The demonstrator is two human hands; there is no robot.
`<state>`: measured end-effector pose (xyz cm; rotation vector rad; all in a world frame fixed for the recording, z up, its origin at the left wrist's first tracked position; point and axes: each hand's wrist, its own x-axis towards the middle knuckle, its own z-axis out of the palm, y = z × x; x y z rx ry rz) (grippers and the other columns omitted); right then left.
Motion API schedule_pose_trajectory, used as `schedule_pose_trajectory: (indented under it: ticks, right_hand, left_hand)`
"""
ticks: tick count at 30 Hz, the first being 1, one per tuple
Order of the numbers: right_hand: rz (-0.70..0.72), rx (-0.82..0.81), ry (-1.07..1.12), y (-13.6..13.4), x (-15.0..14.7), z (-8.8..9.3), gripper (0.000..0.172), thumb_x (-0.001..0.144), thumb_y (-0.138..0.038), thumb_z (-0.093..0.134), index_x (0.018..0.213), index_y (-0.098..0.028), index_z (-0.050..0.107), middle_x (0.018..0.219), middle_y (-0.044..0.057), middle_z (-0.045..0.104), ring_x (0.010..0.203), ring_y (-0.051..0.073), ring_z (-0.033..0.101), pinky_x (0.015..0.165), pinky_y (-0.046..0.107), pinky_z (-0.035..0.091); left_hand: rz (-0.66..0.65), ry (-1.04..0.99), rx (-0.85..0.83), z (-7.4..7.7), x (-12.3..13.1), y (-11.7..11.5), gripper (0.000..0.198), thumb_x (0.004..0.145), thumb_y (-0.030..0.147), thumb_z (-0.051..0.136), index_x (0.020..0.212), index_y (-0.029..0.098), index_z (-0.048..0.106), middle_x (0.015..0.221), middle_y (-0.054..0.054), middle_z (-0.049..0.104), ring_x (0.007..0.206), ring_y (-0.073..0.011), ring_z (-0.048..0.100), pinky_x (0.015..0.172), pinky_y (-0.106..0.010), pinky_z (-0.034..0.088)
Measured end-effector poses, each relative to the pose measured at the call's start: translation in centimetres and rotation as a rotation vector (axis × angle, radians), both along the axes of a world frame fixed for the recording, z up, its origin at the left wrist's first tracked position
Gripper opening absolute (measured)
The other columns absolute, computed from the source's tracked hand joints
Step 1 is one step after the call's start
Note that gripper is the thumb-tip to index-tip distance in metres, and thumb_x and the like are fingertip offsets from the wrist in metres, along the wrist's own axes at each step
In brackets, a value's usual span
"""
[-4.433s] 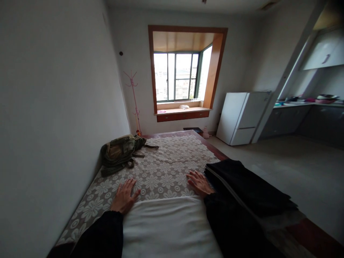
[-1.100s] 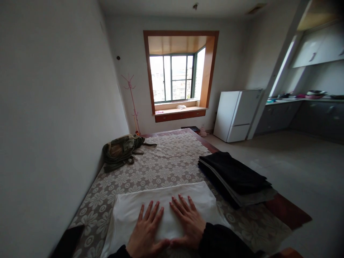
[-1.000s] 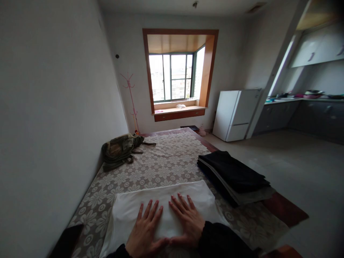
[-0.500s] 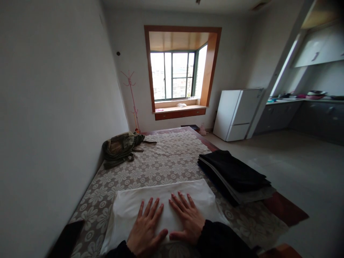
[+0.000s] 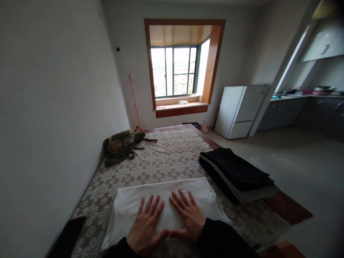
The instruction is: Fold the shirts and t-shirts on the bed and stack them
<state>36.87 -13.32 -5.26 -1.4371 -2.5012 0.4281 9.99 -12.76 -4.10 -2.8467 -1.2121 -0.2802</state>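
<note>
Dark stack (image 5: 238, 172) blocks right; backpack (image 5: 120, 145) far left; floral cloth (image 5: 166, 157) between bare.

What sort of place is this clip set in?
Probably a small studio flat: a bed with a floral lace cover, a white fridge near a kitchen counter, a bay window. The left hand and right hand lie flat on a folded white cloth.

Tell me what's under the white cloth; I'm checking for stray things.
The white cloth lies on the flowered cover, left hand and right hand flat on top. Anything beneath is hidden.
</note>
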Motion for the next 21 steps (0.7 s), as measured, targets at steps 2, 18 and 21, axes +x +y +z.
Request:
schedule_pose_trajectory:
  ticks: [2, 18, 21]
  right_hand:
    - [0.001, 0.025, -0.003, -0.04, 0.03, -0.03, 0.106, 0.083, -0.082, 0.055, 0.166, -0.031, 0.013, 0.172, 0.008, 0.014, 0.157, 0.044, 0.005, 0.119, 0.076, -0.008]
    - [0.029, 0.035, 0.021, 0.02, 0.22, -0.17, 0.105, 0.083, -0.082, 0.053, 0.166, -0.03, 0.013, 0.172, 0.009, 0.013, 0.157, 0.046, 0.006, 0.116, 0.08, -0.007]
    - [0.025, 0.019, 0.014, -0.02, 0.21, -0.04, 0.106, 0.083, -0.082, 0.053, 0.166, -0.03, 0.013, 0.172, 0.009, 0.013, 0.157, 0.047, 0.006, 0.116, 0.08, -0.007]
  left_hand:
    - [0.002, 0.003, 0.005, 0.01, -0.01, 0.0, 0.083, 0.097, 0.071, 0.04, 0.165, 0.033, 0.01, 0.172, -0.005, 0.023, 0.154, -0.0357, 0.028, 0.124, -0.059, 0.022]
    - [-0.015, -0.001, 0.041, -0.32, -0.23, 0.17, 0.089, 0.094, 0.07, 0.046, 0.166, 0.033, 0.01, 0.171, -0.006, 0.027, 0.153, -0.0374, 0.031, 0.126, -0.059, 0.015]
    - [-0.015, -0.005, 0.046, -0.38, -0.23, 0.2, 0.09, 0.094, 0.07, 0.047, 0.166, 0.032, 0.009, 0.17, -0.007, 0.027, 0.152, -0.0379, 0.031, 0.125, -0.059, 0.015]
